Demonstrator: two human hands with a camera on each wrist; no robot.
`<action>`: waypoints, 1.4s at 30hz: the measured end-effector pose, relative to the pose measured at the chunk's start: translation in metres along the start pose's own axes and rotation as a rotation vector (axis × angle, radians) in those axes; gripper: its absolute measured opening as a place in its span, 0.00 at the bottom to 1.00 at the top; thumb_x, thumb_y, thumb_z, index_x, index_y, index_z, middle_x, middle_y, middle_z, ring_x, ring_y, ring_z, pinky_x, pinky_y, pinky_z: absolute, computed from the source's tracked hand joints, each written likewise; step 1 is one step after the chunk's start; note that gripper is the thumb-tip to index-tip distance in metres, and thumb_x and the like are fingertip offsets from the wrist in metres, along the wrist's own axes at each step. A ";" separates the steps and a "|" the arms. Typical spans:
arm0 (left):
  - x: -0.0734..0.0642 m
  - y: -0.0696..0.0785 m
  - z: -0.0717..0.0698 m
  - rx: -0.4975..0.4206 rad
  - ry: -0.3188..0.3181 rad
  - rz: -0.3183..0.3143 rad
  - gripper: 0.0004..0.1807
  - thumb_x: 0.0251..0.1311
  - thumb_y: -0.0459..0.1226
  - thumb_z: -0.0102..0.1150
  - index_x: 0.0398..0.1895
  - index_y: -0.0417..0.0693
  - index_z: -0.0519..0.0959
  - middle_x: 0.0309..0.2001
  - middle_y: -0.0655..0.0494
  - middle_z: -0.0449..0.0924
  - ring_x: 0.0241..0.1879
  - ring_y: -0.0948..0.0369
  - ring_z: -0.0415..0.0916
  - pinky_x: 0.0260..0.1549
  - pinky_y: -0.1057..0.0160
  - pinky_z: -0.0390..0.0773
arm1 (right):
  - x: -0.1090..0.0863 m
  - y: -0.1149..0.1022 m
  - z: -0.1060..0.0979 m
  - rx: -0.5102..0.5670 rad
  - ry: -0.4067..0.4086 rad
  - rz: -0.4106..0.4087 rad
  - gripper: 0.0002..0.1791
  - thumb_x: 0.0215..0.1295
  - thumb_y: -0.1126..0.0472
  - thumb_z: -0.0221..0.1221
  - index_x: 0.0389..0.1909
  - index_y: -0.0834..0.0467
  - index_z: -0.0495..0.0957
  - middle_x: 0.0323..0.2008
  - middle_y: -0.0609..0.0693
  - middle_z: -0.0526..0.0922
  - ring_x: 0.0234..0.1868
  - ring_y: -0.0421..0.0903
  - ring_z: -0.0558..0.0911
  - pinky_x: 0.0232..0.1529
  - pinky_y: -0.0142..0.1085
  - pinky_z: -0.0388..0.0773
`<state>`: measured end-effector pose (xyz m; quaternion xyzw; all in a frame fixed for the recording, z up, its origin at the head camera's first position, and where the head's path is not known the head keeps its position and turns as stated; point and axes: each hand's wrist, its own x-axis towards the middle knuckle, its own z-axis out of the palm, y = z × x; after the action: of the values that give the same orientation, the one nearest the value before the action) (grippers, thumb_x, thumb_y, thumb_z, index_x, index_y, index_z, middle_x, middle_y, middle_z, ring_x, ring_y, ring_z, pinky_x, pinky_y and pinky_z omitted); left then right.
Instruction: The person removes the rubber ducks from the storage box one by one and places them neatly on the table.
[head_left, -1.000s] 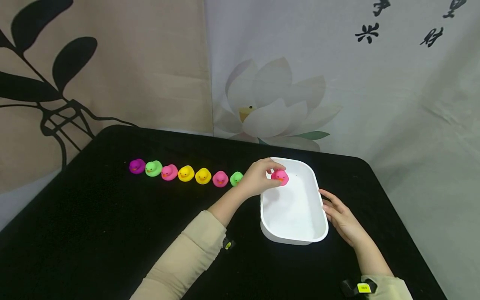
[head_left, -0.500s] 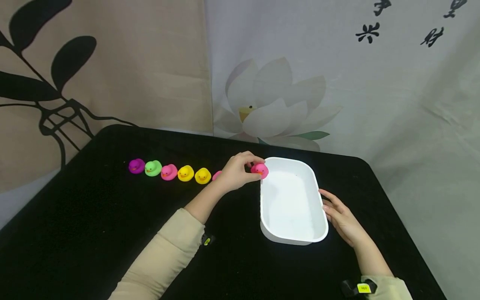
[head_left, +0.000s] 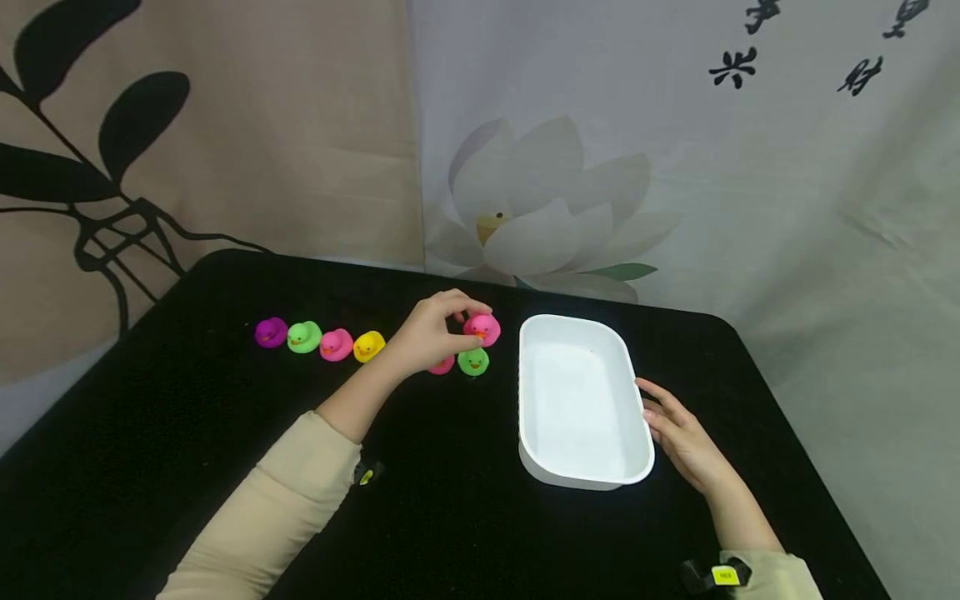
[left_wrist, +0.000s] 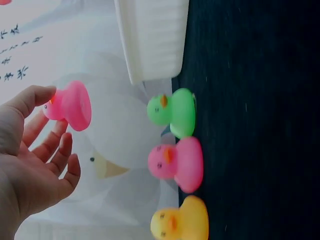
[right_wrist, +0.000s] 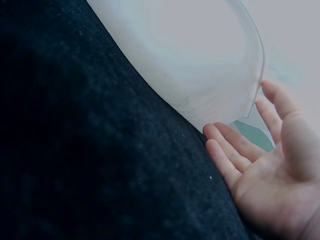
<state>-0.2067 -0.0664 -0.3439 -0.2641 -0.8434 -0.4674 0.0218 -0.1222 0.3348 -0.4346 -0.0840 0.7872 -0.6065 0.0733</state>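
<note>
A pink rubber duck is pinched between the thumb and fingers of my left hand, raised off the table. In the left wrist view this duck is apart from the row. Just below it in the head view sits a green duck at the row's right end. Beside that, a pink duck is partly covered by my hand. A yellow duck shows in the left wrist view but is hidden in the head view. My right hand touches the right side of a white tub with extended fingers.
Farther left in the row stand a purple duck, a green duck, a pink duck and a yellow duck. A black cloth covers the table. Behind its far edge hangs a printed curtain.
My left hand has moved left with the pink duck, from over the tub, past its rim, to above the row's right end. My right hand stays at the tub's side.
</note>
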 end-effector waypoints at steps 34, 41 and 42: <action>-0.056 -0.047 -0.103 0.233 0.004 -0.029 0.23 0.51 0.33 0.69 0.53 0.45 0.79 0.49 0.50 0.75 0.49 0.51 0.67 0.45 0.48 0.68 | 0.001 -0.001 0.003 0.013 0.008 0.005 0.31 0.74 0.58 0.48 0.72 0.60 0.51 0.66 0.69 0.60 0.55 0.36 0.75 0.50 0.31 0.73; -0.071 -0.055 -0.123 0.251 0.036 -0.059 0.23 0.51 0.33 0.69 0.52 0.44 0.79 0.49 0.49 0.74 0.48 0.51 0.65 0.41 0.51 0.66 | 0.000 -0.001 0.001 0.007 0.017 0.010 0.31 0.74 0.57 0.48 0.73 0.59 0.51 0.67 0.68 0.59 0.55 0.36 0.75 0.51 0.31 0.73; -0.073 -0.057 -0.126 0.256 0.042 -0.064 0.23 0.51 0.33 0.69 0.53 0.44 0.79 0.49 0.49 0.74 0.48 0.51 0.65 0.40 0.52 0.66 | 0.000 -0.001 0.001 0.007 0.017 0.009 0.31 0.74 0.57 0.48 0.73 0.59 0.51 0.67 0.68 0.59 0.56 0.36 0.75 0.51 0.31 0.73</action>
<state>-0.1967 -0.2220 -0.3377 -0.2226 -0.9035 -0.3617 0.0580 -0.1219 0.3334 -0.4343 -0.0750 0.7862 -0.6095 0.0696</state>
